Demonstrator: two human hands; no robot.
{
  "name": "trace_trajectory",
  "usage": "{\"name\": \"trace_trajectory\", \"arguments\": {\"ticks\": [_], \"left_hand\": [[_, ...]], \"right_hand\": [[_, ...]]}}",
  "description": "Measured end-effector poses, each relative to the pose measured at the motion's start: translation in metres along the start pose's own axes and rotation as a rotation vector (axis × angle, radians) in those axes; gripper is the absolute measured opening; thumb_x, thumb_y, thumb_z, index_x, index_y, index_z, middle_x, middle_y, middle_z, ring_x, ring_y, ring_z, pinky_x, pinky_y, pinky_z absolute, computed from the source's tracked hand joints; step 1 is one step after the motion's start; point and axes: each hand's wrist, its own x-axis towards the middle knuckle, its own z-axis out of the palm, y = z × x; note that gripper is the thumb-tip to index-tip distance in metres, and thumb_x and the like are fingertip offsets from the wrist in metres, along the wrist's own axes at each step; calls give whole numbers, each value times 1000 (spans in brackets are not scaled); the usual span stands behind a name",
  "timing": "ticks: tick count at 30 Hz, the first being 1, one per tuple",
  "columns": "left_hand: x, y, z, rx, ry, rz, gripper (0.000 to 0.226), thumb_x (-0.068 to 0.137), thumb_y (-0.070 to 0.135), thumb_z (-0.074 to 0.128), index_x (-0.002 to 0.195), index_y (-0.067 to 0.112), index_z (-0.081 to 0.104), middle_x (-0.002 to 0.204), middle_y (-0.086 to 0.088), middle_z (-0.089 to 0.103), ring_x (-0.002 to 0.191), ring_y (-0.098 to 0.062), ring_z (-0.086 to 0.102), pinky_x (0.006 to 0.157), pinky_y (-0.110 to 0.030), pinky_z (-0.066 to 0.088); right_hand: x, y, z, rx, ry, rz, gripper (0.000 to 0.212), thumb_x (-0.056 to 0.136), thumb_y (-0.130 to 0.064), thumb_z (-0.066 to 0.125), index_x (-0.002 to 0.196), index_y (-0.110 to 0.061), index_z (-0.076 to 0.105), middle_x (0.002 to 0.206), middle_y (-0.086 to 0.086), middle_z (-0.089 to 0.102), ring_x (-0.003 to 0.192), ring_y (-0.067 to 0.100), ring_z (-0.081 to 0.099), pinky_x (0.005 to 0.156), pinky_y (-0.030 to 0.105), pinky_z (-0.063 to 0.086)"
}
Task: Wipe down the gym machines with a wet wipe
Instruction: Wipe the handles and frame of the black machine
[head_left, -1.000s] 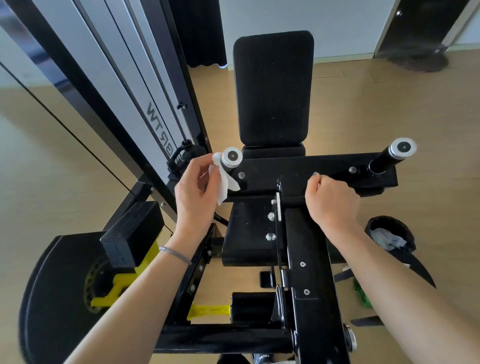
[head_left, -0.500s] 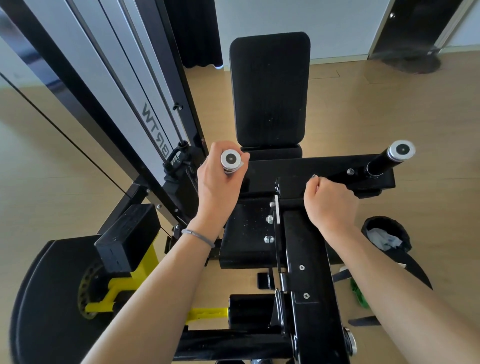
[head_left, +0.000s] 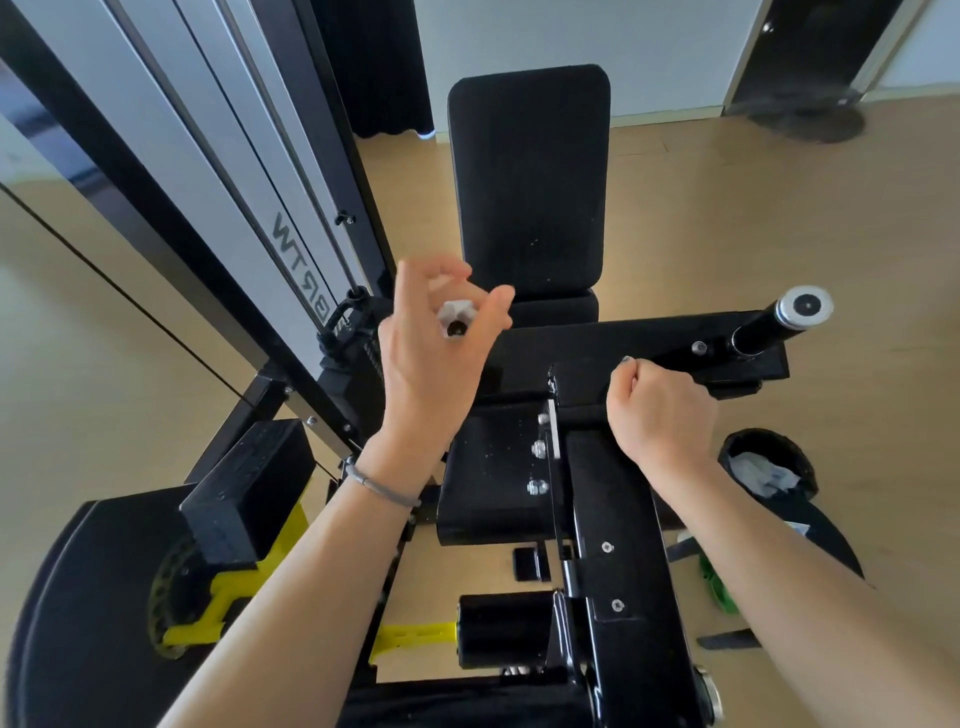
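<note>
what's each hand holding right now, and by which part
Left hand: the wet wipe, pinched between fingertips and thumb over the left handle's end. Right hand: curled, resting on the black frame, holding nothing visible.

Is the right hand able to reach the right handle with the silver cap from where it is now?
Probably yes. The right hand rests curled on the black crossbar, and the right handle sticks up from that same bar further right. Nothing stands between them, so the way looks free.

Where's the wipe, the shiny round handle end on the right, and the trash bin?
wipe (head_left: 457, 310): head view, white bit between the left hand's fingers.
handle end (head_left: 805, 305): head view, silver cap face.
trash bin (head_left: 737, 447): head view, black rim.
</note>
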Motion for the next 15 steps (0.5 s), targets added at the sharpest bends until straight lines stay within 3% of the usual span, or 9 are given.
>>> {"name": "trace_trajectory", "arguments": {"ticks": [2, 5, 9, 12, 15], "left_hand": [[4, 1, 2, 35, -30, 61, 31, 90, 20, 75, 105, 15, 48, 74, 11, 69, 71, 0, 68, 71, -8, 49], [-3, -22, 3, 68, -53, -21, 33, 87, 19, 80, 103, 10, 53, 75, 16, 63, 73, 3, 62, 70, -5, 45], [-11, -63, 6, 95, -104, -242, 31, 86, 28, 80, 101, 25, 53, 81, 15, 64, 78, -4, 63, 71, -23, 52], [-10, -65, 6, 112, -106, -247, 32, 85, 30, 81, 100, 25, 53, 80, 17, 63, 78, -4, 63, 75, -32, 56], [-4, -35, 4, 46, -50, -62, 36, 83, 23, 83, 101, 14, 52, 72, 12, 63, 70, -7, 64, 66, -14, 52]], "right_hand": [[0, -1, 1, 4, 1, 7, 51, 106, -30, 32, 68, -10, 60, 54, 2, 48, 48, 23, 34, 56, 33, 31], [-1, 1, 2, 0, 16, -10, 52, 106, -31, 31, 68, -11, 60, 56, 3, 53, 49, 24, 40, 54, 31, 30], [-2, 3, 4, 18, 67, -46, 52, 107, -30, 33, 64, -13, 57, 54, 1, 54, 44, 15, 40, 49, 25, 25], [-2, 3, 5, 16, 100, -69, 52, 107, -29, 35, 62, -14, 54, 52, 0, 51, 42, 11, 36, 48, 22, 20], [-1, 3, 6, 5, 68, -29, 52, 107, -30, 33, 63, -13, 55, 51, 0, 49, 43, 16, 38, 48, 24, 23]]}}
